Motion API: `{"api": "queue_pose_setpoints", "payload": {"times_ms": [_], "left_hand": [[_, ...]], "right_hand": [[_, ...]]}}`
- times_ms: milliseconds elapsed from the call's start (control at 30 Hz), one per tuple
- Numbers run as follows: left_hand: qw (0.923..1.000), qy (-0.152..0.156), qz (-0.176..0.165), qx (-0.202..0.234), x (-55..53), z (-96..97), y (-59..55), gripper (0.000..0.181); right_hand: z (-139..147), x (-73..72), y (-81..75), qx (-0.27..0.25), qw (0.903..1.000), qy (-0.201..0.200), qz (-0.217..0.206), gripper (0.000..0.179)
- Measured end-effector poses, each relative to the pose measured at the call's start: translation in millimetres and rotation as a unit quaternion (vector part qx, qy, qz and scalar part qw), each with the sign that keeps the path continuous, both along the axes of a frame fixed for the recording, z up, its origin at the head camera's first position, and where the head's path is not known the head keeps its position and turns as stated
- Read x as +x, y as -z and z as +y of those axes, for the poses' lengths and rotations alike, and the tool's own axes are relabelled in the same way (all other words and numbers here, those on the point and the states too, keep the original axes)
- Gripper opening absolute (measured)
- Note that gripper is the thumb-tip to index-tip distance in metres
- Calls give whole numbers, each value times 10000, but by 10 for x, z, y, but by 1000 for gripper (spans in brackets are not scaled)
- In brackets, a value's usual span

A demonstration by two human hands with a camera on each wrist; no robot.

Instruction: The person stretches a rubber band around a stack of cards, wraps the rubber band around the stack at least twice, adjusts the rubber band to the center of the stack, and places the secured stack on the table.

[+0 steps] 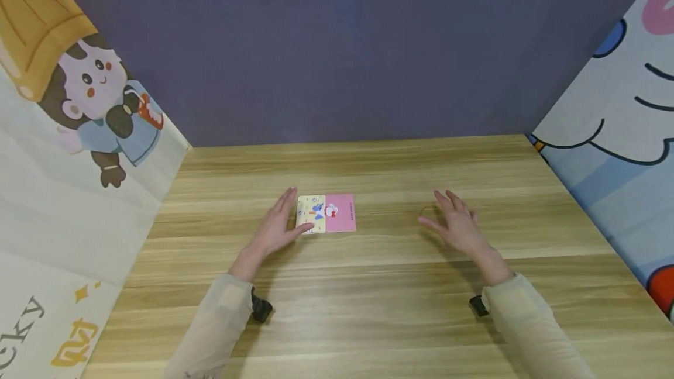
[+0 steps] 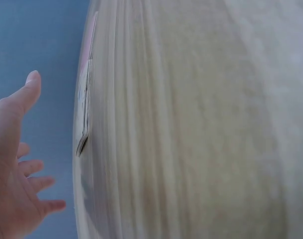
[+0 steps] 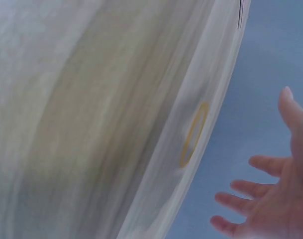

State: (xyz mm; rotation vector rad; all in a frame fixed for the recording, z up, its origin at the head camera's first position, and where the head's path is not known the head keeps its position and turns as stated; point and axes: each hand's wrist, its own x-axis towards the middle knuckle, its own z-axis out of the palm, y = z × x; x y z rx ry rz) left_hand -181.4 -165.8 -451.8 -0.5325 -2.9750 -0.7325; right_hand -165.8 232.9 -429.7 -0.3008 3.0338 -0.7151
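Two small thin booklets lie edge to edge on the wooden table: a cream patterned one (image 1: 311, 210) and a pink one (image 1: 342, 213). Layered edges of the cream booklet (image 2: 83, 107) show in the left wrist view. My left hand (image 1: 275, 230) hovers at the cream one's left side, fingers extended, thumb overlapping its lower edge in the head view. A thin yellow rubber band (image 3: 195, 134) lies flat on the table. Over its right side is my right hand (image 1: 459, 227), fingers spread and loosely bent, holding nothing; it partly hides the band in the head view.
The wood-grain table (image 1: 368, 309) meets a dark purple-grey wall (image 1: 358, 51) at the back. Cartoon-printed panels stand at the left (image 1: 63, 209) and right (image 1: 605, 133). Black straps (image 1: 260, 307) sit at both wrists.
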Motion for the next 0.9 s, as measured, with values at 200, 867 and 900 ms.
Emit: {"api": "queue_pose_setpoints", "payload": {"times_ms": [200, 867, 900], "left_hand": [[9994, -16, -216, 271, -72, 3, 7, 96], [9964, 37, -629, 568, -295, 69, -30, 94], [9962, 17, -660, 572, -303, 71, -28, 94]], "right_hand": [[57, -40, 57, -253, 9997, -14, 7, 76], [140, -146, 81, -647, 9966, -13, -510, 72], [147, -154, 84, -686, 9962, -3, -542, 71]]}}
